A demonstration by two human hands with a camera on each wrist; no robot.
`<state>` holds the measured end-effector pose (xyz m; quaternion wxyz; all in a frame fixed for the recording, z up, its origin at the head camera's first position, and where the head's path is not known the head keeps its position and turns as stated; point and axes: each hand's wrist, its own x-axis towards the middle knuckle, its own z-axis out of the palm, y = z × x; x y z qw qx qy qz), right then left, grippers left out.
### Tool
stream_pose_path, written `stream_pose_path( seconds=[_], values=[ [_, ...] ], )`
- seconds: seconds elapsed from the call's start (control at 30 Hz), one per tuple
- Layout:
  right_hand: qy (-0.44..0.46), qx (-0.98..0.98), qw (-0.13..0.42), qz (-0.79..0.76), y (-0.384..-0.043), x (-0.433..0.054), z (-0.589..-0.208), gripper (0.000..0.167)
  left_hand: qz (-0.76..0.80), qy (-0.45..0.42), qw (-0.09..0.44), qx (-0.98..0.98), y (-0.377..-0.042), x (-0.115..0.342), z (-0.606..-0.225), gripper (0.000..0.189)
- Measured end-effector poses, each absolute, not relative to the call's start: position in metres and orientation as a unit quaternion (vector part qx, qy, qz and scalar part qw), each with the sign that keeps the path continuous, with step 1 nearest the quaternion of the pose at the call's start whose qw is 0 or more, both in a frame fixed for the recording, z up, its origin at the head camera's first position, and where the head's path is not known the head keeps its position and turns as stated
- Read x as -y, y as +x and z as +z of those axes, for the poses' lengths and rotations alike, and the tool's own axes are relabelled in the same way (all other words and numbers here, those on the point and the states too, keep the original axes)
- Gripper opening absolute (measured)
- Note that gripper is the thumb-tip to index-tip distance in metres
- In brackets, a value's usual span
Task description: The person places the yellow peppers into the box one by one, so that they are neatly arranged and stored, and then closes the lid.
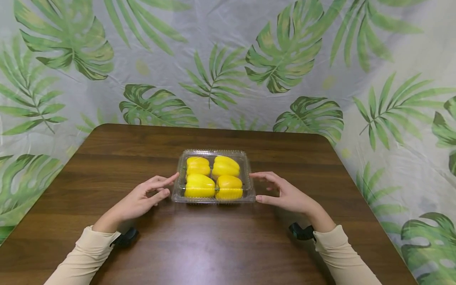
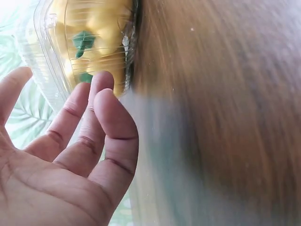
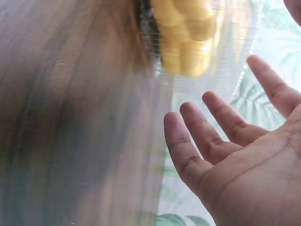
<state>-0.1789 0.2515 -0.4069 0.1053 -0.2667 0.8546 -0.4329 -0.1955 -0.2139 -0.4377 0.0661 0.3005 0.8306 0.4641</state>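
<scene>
A clear plastic clamshell box (image 1: 213, 200) with its lid down sits on the table, and several yellow bell peppers (image 1: 199, 186) lie inside it. Green stems (image 2: 83, 41) show through its side in the left wrist view. My left hand (image 1: 144, 200) is at the box's left side, index fingertip right at the rim, fingers loosely bent. On the opposite side my right hand (image 1: 285, 192) has its fingertips and thumb close to the right edge. In the right wrist view that hand's fingers (image 3: 202, 129) are spread and relaxed. Neither hand holds anything.
The brown wooden table (image 1: 199, 245) has rounded far corners. Behind and beside it hangs a pale cloth (image 1: 228, 23) printed with green leaves. A dark band (image 1: 124, 237) is on the left wrist and another dark band (image 1: 301, 231) on the right.
</scene>
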Motion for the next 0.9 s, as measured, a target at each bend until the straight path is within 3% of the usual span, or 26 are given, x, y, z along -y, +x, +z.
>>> stream_pose_path(
  seconds=[0.27,0.43,0.7,0.9],
  values=[
    [-0.244,-0.846,0.131,-0.456,-0.187,-0.248,-0.418,0.056,0.472,0.276,0.025,-0.837,-0.199,0.212,-0.440,0.044],
    [-0.234,-0.837,0.155,-0.469,-0.190,-0.246,-0.423,0.062,0.480,0.254,0.032,-0.839,-0.201,0.207,-0.439,0.046],
    [-0.258,-0.804,0.215,-0.491,-0.196,-0.243,-0.425,0.090,0.517,0.284,0.134,-0.796,-0.210,0.200,-0.442,0.074],
    [-0.260,-0.776,0.255,-0.515,-0.198,-0.240,-0.426,0.096,0.541,0.281,0.206,-0.765,-0.212,0.197,-0.444,0.082]
  ],
)
